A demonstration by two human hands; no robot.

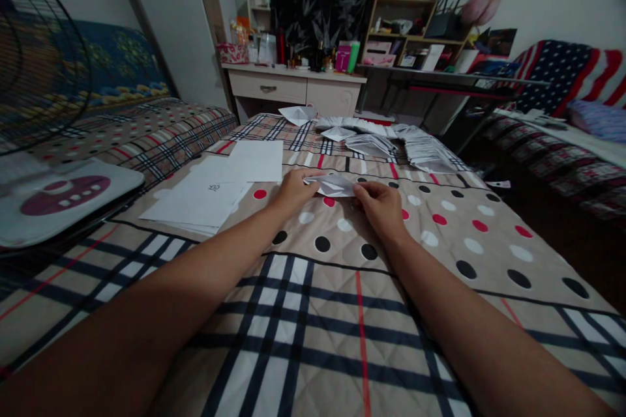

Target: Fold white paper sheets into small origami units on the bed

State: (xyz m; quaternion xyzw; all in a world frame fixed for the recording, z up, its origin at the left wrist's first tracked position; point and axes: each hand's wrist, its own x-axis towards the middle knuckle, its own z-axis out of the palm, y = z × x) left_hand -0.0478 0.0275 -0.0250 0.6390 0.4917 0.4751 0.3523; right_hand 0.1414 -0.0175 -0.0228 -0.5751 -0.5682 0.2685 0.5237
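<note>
The room is dim, and the quilted bed cover (337,345), plaid and polka-dotted, serves as your work surface. At the far side stands a white dresser (268,83) crowded with small containers; a fan base (68,199) sits at the left.

You hold 1 folded paper (333,184) above the dotted band, in the middle of the scene. Your left hand (295,192) pinches its left end between thumb and fingers; your right hand (384,205) pinches the right end, thumb and forefinger together. Gripping both ends appears intended to keep the piece level and its creases under control. The exact form of the fold is too small to confirm.

To the left of your left hand lies a stack of white sheets (195,199), the top carrying a small dark marking, with a further sheet (261,158) overlapping its far right corner. This position seems chosen for easy reach.

At the far right, folded pieces (425,151) stand packed in rows, presumably grouped to save space and hold their shape. Another folded piece (297,115) lies apart at the far edge, left of those rows.
</note>
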